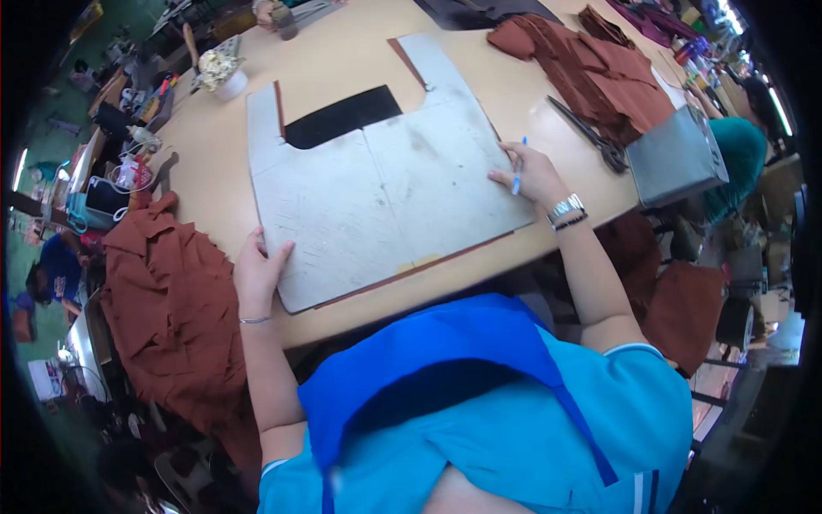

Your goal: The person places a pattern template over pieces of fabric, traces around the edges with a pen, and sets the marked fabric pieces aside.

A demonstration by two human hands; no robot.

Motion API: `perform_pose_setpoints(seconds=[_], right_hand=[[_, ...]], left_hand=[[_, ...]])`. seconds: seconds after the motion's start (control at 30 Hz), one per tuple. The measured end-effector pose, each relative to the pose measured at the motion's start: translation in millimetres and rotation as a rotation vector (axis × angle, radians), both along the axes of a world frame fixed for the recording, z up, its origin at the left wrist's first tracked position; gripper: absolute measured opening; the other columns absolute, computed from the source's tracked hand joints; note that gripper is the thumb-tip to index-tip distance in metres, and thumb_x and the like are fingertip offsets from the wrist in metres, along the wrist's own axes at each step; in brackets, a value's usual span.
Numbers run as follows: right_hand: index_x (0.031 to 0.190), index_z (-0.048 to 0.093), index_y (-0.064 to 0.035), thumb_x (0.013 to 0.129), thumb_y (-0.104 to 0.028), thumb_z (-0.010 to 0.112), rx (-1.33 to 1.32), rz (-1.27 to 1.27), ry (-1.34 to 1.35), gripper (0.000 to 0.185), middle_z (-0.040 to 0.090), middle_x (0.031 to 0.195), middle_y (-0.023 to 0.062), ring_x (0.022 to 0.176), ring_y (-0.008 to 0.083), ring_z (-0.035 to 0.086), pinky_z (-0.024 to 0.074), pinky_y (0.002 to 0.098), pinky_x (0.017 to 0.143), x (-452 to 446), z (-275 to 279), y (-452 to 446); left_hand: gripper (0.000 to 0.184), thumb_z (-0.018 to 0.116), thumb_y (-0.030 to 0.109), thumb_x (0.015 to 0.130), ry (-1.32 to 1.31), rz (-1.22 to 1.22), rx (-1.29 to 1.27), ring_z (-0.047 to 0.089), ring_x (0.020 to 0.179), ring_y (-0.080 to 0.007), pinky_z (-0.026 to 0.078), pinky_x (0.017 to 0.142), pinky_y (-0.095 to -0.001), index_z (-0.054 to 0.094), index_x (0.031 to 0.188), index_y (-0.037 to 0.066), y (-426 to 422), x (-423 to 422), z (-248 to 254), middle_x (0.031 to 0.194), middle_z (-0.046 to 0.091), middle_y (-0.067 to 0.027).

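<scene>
A grey, U-shaped template board [385,180] lies on the table, with reddish-brown fabric showing along its edges. At its lower left edge, my left hand [259,270] rests with thumb and fingers apart, the thumb on the board. My right hand [531,176] is at the board's right edge, its fingers curled around a blue pen [516,182]. A black piece [342,117] shows in the board's notch.
Brown fabric hangs at the left [171,308] and lies in a pile [599,73] at the upper right. Scissors [591,137] lie beside a metal box [676,158]. A white cup [229,84] stands upper left. Other people are around the table [454,287].
</scene>
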State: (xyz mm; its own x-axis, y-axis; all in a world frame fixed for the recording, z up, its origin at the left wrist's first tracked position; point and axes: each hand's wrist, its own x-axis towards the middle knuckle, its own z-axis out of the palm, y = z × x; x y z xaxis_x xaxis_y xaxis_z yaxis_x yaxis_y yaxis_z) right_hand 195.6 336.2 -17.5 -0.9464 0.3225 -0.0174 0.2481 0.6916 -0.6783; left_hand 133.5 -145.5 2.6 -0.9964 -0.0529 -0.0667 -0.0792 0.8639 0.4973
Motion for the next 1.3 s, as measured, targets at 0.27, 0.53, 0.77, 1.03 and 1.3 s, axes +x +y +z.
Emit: perform_pose_setpoints(seconds=[0.27, 0.53, 0.77, 1.03, 1.3], right_hand=[[0.124, 0.059, -0.0020, 0.081, -0.018, 0.079, -0.341, -0.006, -0.036, 0.050, 0.066, 0.083, 0.0050, 0.070, 0.0103, 0.061, 0.0515, 0.0272, 0.063, 2, -5, 28], [0.126, 0.055, 0.0022, 0.082, -0.010, 0.076, -0.437, 0.002, -0.012, 0.050, 0.067, 0.086, 0.0047, 0.071, 0.0093, 0.061, 0.0489, 0.0235, 0.056, 9, -2, 23], [0.126, 0.055, 0.0027, 0.081, -0.009, 0.078, -0.424, 0.015, 0.038, 0.052, 0.066, 0.089, 0.0044, 0.070, 0.0075, 0.060, 0.0470, 0.0190, 0.056, 6, -14, 27], [0.128, 0.052, 0.0010, 0.081, -0.008, 0.078, -0.462, -0.029, 0.005, 0.054, 0.066, 0.089, 0.0029, 0.069, 0.0040, 0.059, 0.0435, 0.0162, 0.052, 7, -14, 27], [0.134, 0.051, -0.0029, 0.098, -0.033, 0.056, -0.457, -0.039, 0.115, 0.047, 0.064, 0.089, 0.0003, 0.068, 0.0039, 0.054, 0.0419, 0.0156, 0.057, 3, 11, 3]], left_hand=[[0.054, 0.075, 0.028, 0.081, -0.027, -0.092, -0.016, 0.056, 0.064, -0.0113, 0.047, 0.062, -0.0293, 0.060, 0.129, 0.007, -20, -13, -8, 0.069, 0.058, -0.0014], [0.054, 0.079, 0.020, 0.079, 0.028, -0.081, 0.269, 0.051, 0.061, -0.0080, 0.045, 0.058, -0.0260, 0.061, 0.127, 0.002, -39, -19, -35, 0.068, 0.056, -0.0004], [0.057, 0.079, 0.031, 0.076, 0.004, -0.064, 0.201, 0.058, 0.064, -0.0113, 0.049, 0.062, -0.0282, 0.064, 0.126, 0.010, -36, -14, -26, 0.070, 0.060, 0.0000], [0.056, 0.078, 0.030, 0.077, -0.007, -0.037, 0.284, 0.057, 0.064, -0.0113, 0.049, 0.065, -0.0280, 0.064, 0.127, 0.009, -35, -12, -26, 0.069, 0.059, 0.0003], [0.055, 0.076, 0.034, 0.079, 0.102, -0.094, 0.044, 0.063, 0.085, -0.0229, 0.051, 0.075, -0.0350, 0.061, 0.126, 0.009, 1, -24, 1, 0.093, 0.063, -0.0075]])
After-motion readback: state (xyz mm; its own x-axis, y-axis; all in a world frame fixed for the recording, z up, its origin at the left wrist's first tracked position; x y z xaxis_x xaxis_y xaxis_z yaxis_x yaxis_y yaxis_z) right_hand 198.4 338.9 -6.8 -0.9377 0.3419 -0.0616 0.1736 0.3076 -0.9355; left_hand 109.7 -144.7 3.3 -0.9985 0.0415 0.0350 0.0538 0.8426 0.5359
